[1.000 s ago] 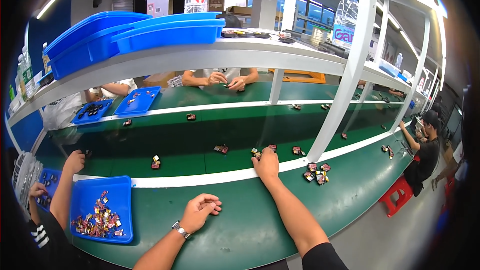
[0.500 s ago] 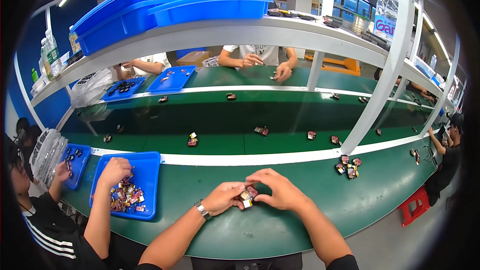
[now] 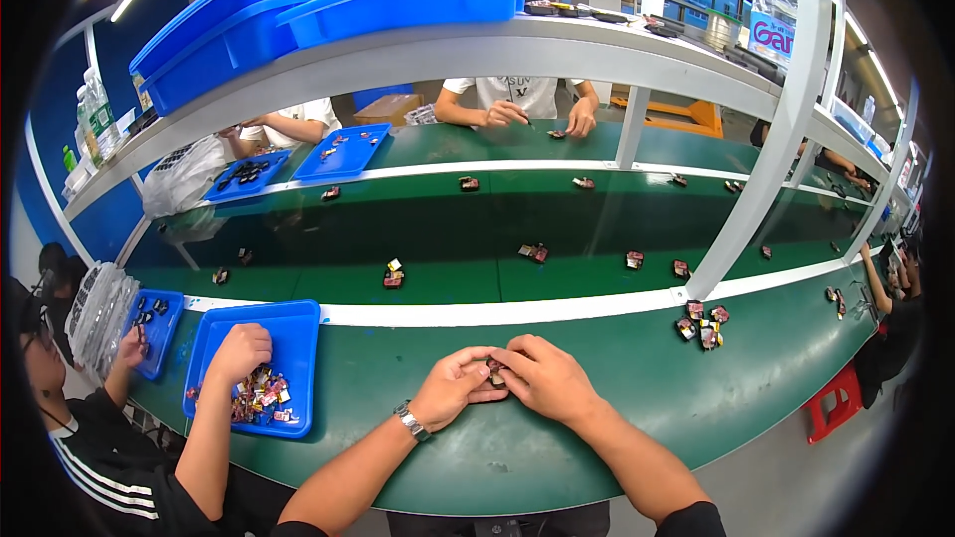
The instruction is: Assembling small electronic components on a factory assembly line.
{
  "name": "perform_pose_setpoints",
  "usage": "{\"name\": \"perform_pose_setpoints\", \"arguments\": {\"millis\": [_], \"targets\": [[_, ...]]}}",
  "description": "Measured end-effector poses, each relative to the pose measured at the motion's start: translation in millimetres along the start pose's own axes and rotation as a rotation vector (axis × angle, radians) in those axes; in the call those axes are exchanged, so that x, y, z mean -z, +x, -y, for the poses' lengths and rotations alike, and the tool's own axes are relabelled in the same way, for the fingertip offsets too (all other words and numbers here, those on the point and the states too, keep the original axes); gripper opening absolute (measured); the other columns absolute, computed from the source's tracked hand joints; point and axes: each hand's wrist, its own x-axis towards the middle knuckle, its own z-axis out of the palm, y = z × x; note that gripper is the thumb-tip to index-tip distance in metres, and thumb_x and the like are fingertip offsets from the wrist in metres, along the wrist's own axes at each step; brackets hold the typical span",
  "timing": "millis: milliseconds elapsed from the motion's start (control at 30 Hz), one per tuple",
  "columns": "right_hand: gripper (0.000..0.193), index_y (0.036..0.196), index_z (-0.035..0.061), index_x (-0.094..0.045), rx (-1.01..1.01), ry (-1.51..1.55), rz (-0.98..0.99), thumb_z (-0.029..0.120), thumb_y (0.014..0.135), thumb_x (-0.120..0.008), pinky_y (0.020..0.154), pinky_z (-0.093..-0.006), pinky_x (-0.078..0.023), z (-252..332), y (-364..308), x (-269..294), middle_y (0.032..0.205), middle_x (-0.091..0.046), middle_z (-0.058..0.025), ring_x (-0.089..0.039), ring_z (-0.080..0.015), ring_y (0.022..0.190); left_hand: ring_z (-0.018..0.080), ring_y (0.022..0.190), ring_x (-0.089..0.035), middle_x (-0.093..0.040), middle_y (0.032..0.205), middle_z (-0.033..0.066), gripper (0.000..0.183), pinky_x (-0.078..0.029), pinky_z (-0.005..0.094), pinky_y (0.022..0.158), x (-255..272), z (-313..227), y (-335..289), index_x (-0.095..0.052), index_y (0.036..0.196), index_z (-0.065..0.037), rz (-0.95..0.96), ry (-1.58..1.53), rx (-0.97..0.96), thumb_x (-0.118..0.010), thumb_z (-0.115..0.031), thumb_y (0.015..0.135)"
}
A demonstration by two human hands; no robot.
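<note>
"Reddish and dark, something peeks out between the fingers. What have they got?"

"One small part (image 3: 496, 372), mostly covered, so I can't make out its full shape. The left hand (image 3: 454, 393) grips it from one side, fingers curled in; the right hand (image 3: 547, 378) meets it from the other, thumb and forefinger drawn narrow on it."

"Whereabouts on the tabletop (image 3: 373, 383)?"

"Over the middle stretch, a little nearer the far edge than the near one. Whether the hands rest on the surface, I can't tell. A metal-banded watch (image 3: 412, 422) sits on the left wrist."

"And around them?"

"To the right, a cluster of parts (image 3: 702, 326) lies at the tabletop's far edge, just beside the foot of a white post (image 3: 764, 149). To the left, a blue tray (image 3: 296, 336) stands with its far side by that same edge. It holds a heap of small pieces (image 3: 263, 398), and a co-worker's hand (image 3: 242, 350) is over it."

"Anything past the far edge?"

"A white rail (image 3: 438, 314), then a green strip (image 3: 438, 283) with loose parts (image 3: 634, 260) spaced along it. Above that runs a shelf (image 3: 597, 48), stacked blue trays (image 3: 408, 5) towards its left end."
</note>
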Motion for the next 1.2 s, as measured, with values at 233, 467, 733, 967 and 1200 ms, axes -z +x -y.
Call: {"name": "perform_pose_setpoints", "arguments": {"millis": [233, 467, 733, 967, 1200], "targets": [[0.019, 0.097, 0.0083, -0.066, 0.142, -0.067, -0.053, 0.01, 0.078, -0.07, 0.066, -0.0329, -0.054, 3, 6, 6, 0.094, -0.059, -0.0023, -0.06, -0.0207, 0.08, 0.0229, 0.113, -0.06, -0.057, 0.122, 0.0112, 0.035, -0.053, 0.0417, 0.099, 5, -1, 0, -0.046, 0.133, -0.002, 0.028, -0.096, -0.014, -0.051, -0.012, 0.1], [0.012, 0.09, 0.0059, -0.064, 0.268, -0.166, -0.119, 0.01, 0.079, -0.066, 0.065, -0.0313, -0.053, -1, 1, 0, 0.094, -0.061, -0.003, -0.06, -0.0194, 0.076, 0.0212, 0.113, -0.059, -0.056, 0.123, 0.0101, 0.035, -0.052, 0.0406, 0.099, 4, 0, -1, -0.047, 0.133, -0.001, 0.032, -0.12, -0.016, -0.051, -0.009, 0.099], [0.01, 0.083, 0.0041, -0.06, 0.251, -0.188, -0.087, 0.009, 0.076, -0.066, 0.067, -0.0322, -0.053, 2, 4, -3, 0.094, -0.061, -0.0047, -0.06, -0.0194, 0.079, 0.02, 0.11, -0.06, -0.056, 0.123, 0.0111, 0.035, -0.053, 0.0404, 0.098, 0, -4, -2, -0.047, 0.133, 0.0, -0.002, -0.09, 0.006, -0.049, -0.007, 0.099], [0.016, 0.087, 0.0041, -0.065, 0.405, -0.131, -0.114, 0.005, 0.073, -0.072, 0.071, -0.0327, -0.053, -3, 5, 4, 0.097, -0.062, -0.0044, -0.062, -0.0208, 0.081, 0.0188, 0.106, -0.061, -0.056, 0.121, 0.0115, 0.035, -0.054, 0.0386, 0.096, 5, -2, -2, -0.047, 0.134, 0.0, 0.029, -0.125, 0.011, -0.049, -0.007, 0.1], [0.02, 0.092, 0.0088, -0.068, 0.234, 0.002, 0.028, 0.009, 0.073, -0.076, 0.076, -0.0356, -0.051, -2, 4, 13, 0.099, -0.062, -0.0042, -0.06, -0.024, 0.087, 0.0215, 0.107, -0.063, -0.059, 0.121, 0.0123, 0.035, -0.054, 0.0383, 0.095, 0, -4, -2, -0.047, 0.133, 0.0, -0.024, -0.022, -0.021, -0.05, -0.008, 0.099]]}}
